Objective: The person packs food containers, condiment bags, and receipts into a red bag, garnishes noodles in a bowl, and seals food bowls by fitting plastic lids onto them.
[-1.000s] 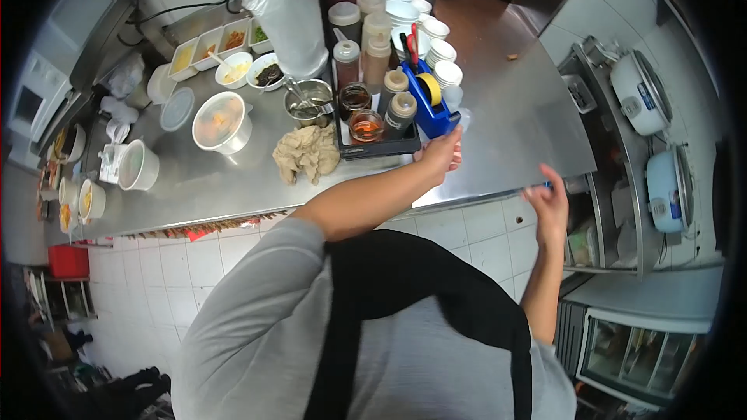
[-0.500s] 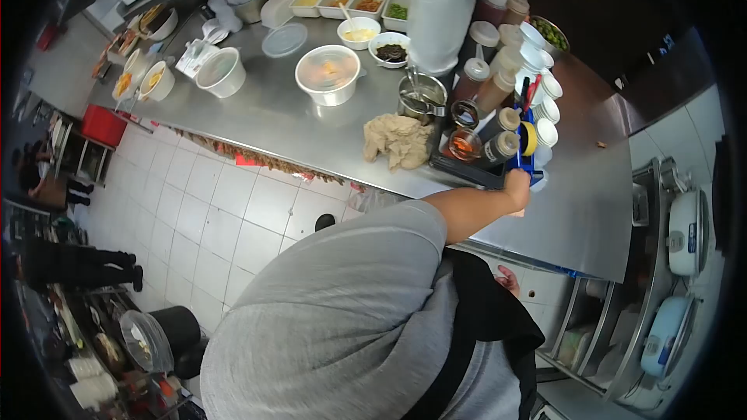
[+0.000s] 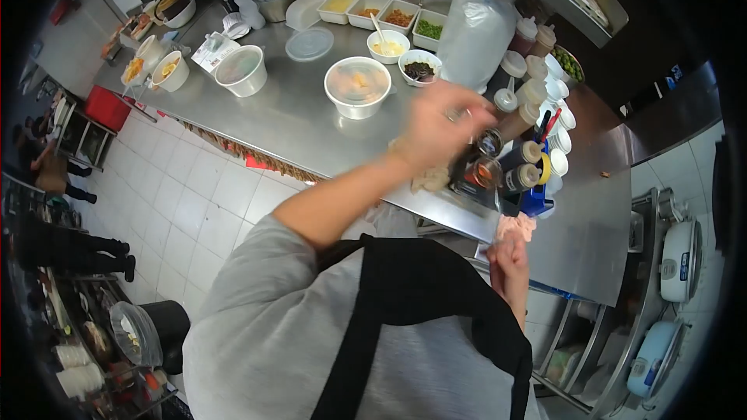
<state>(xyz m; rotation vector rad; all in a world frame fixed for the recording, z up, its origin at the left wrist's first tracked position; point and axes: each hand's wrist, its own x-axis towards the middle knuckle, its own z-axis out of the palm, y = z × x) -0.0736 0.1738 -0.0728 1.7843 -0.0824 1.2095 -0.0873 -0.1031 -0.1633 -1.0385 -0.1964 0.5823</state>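
Observation:
My left hand [image 3: 447, 128] is blurred by motion over the middle of the counter, beside the steel cup, which it mostly hides. Its fingers look bent, but I cannot make out anything in them. At the counter's front edge, my right hand [image 3: 510, 260] is closed, fingers pinched together. A pale pink crumpled thing [image 3: 517, 225] shows just beyond its fingertips; whether it is held is unclear. Between the hands stand sauce bottles [image 3: 520, 179], an open jar with orange-red contents [image 3: 485, 174] and a blue tape dispenser [image 3: 537, 204]. A beige cloth [image 3: 430, 180] is partly covered by my left arm.
A lidded white bowl [image 3: 358, 101] stands left of my left hand, another tub [image 3: 241, 82] farther left. Small bowls and topping trays [image 3: 398, 17] line the back, beside a bagged stack [image 3: 476, 35]. Stacked white cups [image 3: 562, 128] stand behind the bottles. A shelf [image 3: 599, 12] overhangs.
My left hand has left the blue tape dispenser and moved left and forward. My right hand has risen from beside the apron to the counter edge. The pink thing now shows there.

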